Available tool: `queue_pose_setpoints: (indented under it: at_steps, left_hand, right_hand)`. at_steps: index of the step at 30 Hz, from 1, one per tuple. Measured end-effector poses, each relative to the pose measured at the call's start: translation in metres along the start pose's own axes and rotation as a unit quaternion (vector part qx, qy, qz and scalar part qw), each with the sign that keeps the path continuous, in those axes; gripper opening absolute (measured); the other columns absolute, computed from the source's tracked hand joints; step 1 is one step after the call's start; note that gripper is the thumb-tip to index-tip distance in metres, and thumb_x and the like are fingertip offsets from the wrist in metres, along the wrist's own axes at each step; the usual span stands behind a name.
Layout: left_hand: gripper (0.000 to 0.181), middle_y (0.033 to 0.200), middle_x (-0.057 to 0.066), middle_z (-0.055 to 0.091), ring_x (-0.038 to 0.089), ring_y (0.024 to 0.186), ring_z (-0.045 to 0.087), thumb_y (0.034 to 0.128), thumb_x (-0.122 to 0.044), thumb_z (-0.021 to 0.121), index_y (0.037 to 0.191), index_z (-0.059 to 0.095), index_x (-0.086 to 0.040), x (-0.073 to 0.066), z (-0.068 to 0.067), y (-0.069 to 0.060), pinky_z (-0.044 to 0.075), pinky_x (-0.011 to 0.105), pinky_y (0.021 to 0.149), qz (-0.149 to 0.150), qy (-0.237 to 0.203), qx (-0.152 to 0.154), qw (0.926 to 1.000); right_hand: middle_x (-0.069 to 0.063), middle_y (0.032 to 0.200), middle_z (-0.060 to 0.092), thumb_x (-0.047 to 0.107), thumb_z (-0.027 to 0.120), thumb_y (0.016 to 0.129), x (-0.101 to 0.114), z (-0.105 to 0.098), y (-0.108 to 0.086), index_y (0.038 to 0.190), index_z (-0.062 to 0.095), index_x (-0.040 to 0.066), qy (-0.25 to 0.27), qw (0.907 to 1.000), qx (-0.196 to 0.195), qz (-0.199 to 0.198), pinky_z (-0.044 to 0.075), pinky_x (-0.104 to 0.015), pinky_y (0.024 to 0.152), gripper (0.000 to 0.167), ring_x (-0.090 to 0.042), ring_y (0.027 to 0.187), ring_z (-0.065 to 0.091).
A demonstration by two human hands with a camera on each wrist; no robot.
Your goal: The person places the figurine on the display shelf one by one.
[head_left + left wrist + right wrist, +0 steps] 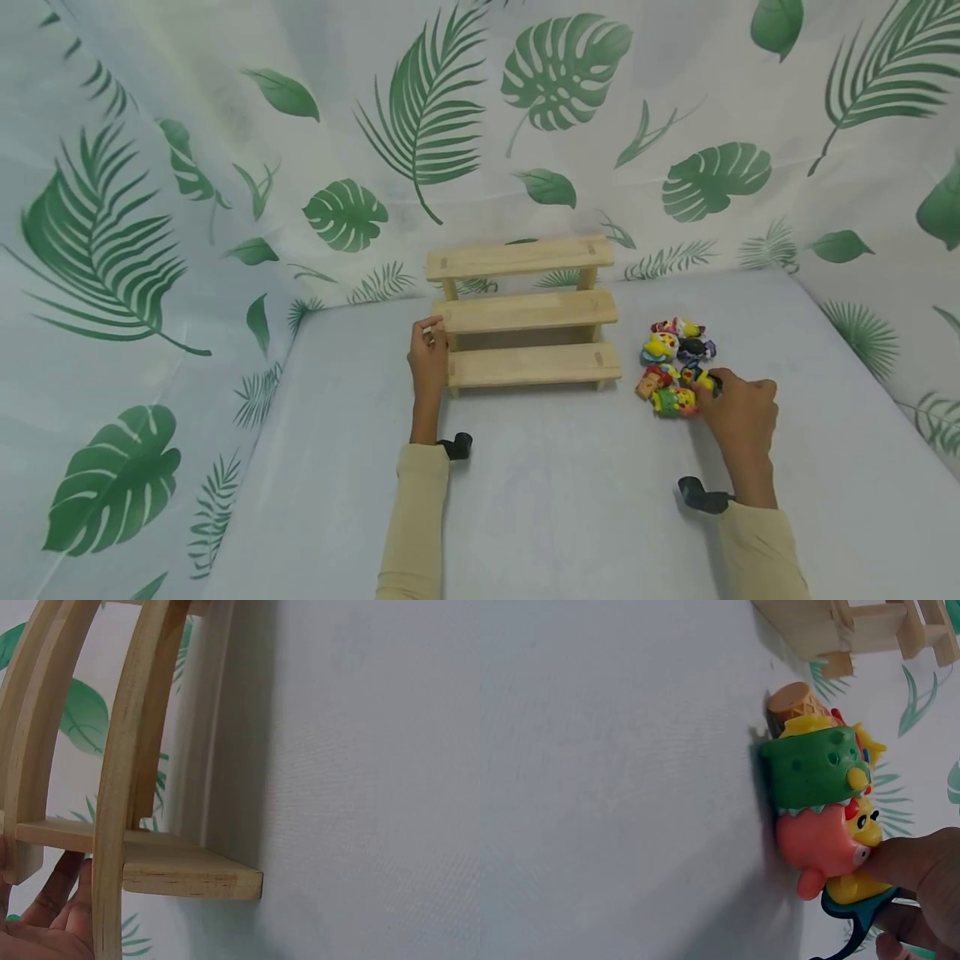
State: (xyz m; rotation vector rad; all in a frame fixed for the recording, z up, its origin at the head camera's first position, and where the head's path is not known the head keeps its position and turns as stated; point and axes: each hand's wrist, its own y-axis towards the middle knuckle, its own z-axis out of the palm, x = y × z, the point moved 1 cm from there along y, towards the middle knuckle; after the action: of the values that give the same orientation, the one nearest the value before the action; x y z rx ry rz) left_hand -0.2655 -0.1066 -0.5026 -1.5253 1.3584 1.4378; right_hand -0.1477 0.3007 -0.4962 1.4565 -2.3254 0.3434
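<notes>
A three-step wooden stand [525, 313] stands before the back wall. At its left end my left hand [429, 354] holds the side near the middle step; in the left wrist view the fingers [54, 896] reach behind the side brace, partly hidden by wood. To the right of the stand lies a cluster of small toy figurines [663, 343]. My right hand [742, 412] pinches a yellow figurine with dark teal parts [859, 889] at the cluster's right edge. Touching or close to it is a green-and-pink figurine [814, 772], with a waffle-cone-like piece [793, 701] beyond.
White cloth covers the table [540, 500]. A leaf-printed curtain [465, 183] rises behind the stand and along both sides. Black wrist-worn camera mounts [701, 496] stick out from both sleeves.
</notes>
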Motion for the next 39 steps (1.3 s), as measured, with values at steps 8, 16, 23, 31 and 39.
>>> queue_pose_setpoints:
  at_steps: [8,16,23,31,39]
  left_hand:
    - [0.025,0.092,0.019,0.071,0.030,0.072,0.060,0.1032,-0.036,0.047,0.118,0.060,-0.019,0.000,0.000,0.000,0.042,0.027,0.059,-0.033,-0.001,0.018,0.9993]
    - [0.026,0.095,0.022,0.070,0.035,0.078,0.061,0.1023,-0.037,0.049,0.118,0.060,-0.020,0.001,0.001,0.001,0.043,0.027,0.061,-0.036,-0.008,0.024,0.9990]
    - [0.024,0.095,0.021,0.071,0.038,0.081,0.063,0.1023,-0.035,0.050,0.118,0.060,-0.020,0.001,-0.002,0.002,0.043,0.026,0.061,-0.033,-0.015,0.018,0.9992]
    - [0.026,0.095,0.019,0.071,0.035,0.083,0.064,0.1019,-0.036,0.051,0.118,0.061,-0.018,-0.001,-0.002,0.001,0.044,0.025,0.062,-0.039,-0.014,0.017,0.9990]
    - [0.023,0.097,0.017,0.071,0.033,0.084,0.066,0.1020,-0.031,0.051,0.118,0.061,-0.018,-0.001,-0.003,0.002,0.045,0.024,0.064,-0.041,-0.018,0.007,0.9990]
  right_hand:
    - [-0.034,0.099,0.064,0.023,0.062,0.094,-0.011,0.003,-0.007,0.126,0.056,-0.009,0.023,0.9993,-0.030,-0.008,0.040,-0.037,0.051,0.045,-0.033,0.067,0.052]
    - [-0.026,0.109,0.068,0.018,0.062,0.094,-0.007,-0.008,-0.010,0.125,0.061,-0.003,0.150,0.9734,-0.173,-0.001,0.038,-0.026,0.068,0.037,-0.014,0.075,0.059]
    - [-0.003,0.126,0.057,0.017,0.059,0.098,0.012,-0.029,0.000,0.140,0.050,0.015,0.456,0.8793,-0.115,0.074,0.048,-0.005,0.063,0.043,0.008,0.075,0.058]
    - [0.000,0.120,0.051,0.012,0.069,0.089,0.033,-0.032,0.000,0.142,0.047,0.011,0.660,0.7456,-0.067,0.061,0.055,-0.017,0.070,0.057,-0.010,0.087,0.066]
    - [-0.004,0.119,0.052,0.006,0.071,0.087,0.054,-0.030,0.000,0.140,0.042,0.010,0.697,0.7172,-0.007,0.006,0.056,-0.021,0.075,0.060,-0.011,0.092,0.067]
